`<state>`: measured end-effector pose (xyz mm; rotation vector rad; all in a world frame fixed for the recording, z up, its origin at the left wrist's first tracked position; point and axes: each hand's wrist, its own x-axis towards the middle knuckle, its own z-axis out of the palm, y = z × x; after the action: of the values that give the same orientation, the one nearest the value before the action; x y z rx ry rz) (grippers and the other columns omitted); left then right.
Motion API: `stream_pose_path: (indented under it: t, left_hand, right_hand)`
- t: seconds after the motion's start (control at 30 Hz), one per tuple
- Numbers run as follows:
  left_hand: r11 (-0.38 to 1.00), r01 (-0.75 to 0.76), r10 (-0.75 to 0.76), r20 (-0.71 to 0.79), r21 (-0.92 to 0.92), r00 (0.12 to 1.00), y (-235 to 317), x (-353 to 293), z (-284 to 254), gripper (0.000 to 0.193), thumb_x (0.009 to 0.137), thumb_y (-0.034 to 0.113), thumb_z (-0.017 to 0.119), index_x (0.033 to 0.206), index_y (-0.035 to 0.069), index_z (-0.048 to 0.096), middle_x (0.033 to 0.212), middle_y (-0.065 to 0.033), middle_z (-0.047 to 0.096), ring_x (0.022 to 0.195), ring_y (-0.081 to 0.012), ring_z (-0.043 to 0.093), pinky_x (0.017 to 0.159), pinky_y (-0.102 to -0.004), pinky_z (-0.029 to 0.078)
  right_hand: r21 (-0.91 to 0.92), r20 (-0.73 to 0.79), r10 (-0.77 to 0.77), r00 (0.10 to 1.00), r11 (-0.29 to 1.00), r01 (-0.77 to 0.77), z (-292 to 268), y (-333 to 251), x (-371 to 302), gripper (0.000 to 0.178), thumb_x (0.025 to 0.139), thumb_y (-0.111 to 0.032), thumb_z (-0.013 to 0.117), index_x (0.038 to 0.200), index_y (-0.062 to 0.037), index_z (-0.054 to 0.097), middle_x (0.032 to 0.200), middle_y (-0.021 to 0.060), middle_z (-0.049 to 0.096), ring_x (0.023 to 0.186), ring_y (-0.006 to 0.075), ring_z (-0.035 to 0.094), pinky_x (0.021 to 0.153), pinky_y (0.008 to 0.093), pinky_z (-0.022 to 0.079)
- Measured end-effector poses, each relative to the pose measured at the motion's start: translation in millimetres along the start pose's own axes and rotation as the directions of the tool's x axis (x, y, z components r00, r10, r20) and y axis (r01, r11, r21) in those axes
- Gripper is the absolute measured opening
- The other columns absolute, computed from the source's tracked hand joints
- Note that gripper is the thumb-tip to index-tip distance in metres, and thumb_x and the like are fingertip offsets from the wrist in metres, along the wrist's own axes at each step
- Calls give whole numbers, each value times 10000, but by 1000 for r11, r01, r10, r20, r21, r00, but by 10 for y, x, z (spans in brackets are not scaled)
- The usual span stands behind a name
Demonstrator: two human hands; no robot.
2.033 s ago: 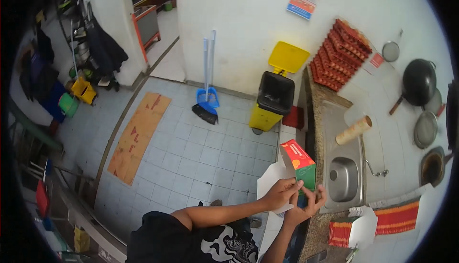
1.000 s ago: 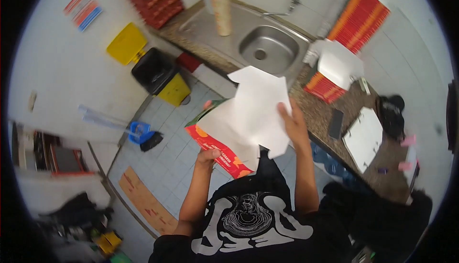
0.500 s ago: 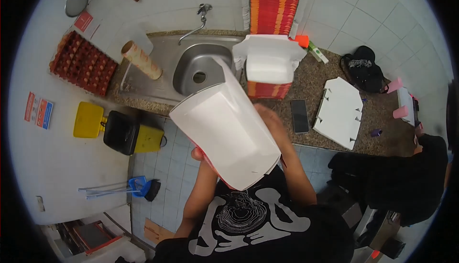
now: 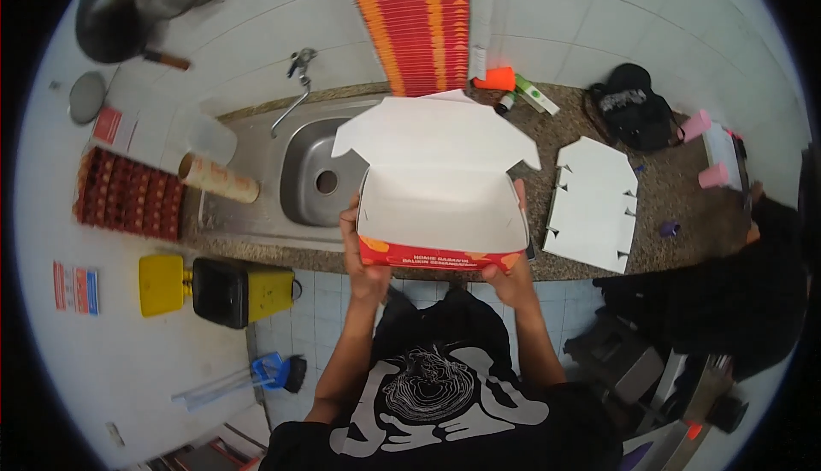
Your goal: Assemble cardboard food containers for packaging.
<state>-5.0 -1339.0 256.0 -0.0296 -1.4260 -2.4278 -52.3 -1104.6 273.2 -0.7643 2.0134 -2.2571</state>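
Note:
A cardboard food box [image 4: 445, 257], red and orange outside and white inside, is held level over the counter's front edge. Its white lid [image 4: 445, 136] stands raised at the back, and the inside shows bare. On the box's left end my left hand [image 4: 361, 257] is closed, fingers at the side and thumb low. My right hand [image 4: 513, 274] grips the opposite end the same way. A sliver of white card [image 4: 453, 95] peeks out behind the lid; what it belongs to is mostly hidden. Right of the box lies a flat white notched cardboard blank [image 4: 593, 206].
A steel sink [image 4: 321, 171] with a tap and a wrap roll [image 4: 218, 177] is on the left, beside egg trays [image 4: 128, 193]. A tall red-orange stack [image 4: 419, 26] rises behind. A black bag [image 4: 633, 107] sits right; another person [image 4: 727, 291] stands there. A yellow bin [image 4: 269, 291] is below left.
The box has turned from tilted, its white underside or wall toward me, to level with its open inside facing up. Both hands now hold its two ends. The view has shifted slightly.

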Motion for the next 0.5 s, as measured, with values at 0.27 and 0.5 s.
stream_pose_path:
  t: [0.27,0.5]
  left_hand:
    - [934,120,-195,197,338,961,579,565,120,1320,565,687,832,1532,73,175,1525,-172,228,1422,-335,259,1119,-457,314]
    - [911,331,-391,256,246,884,713,949,-83,1117,631,649,805,1475,58,372,1536,-263,145,1439,-440,195,1154,-515,188]
  right_hand:
    - [-260,-42,-26,999,966,14,30,-208,184,945,841,-492,693,1562,-135,196,1597,290,-2,1471,482,87,1165,558,150]
    - [-414,-76,-53,996,910,16,486,-308,191,812,961,-567,470,1559,-91,194,1602,280,25,1495,417,6,1183,519,101]
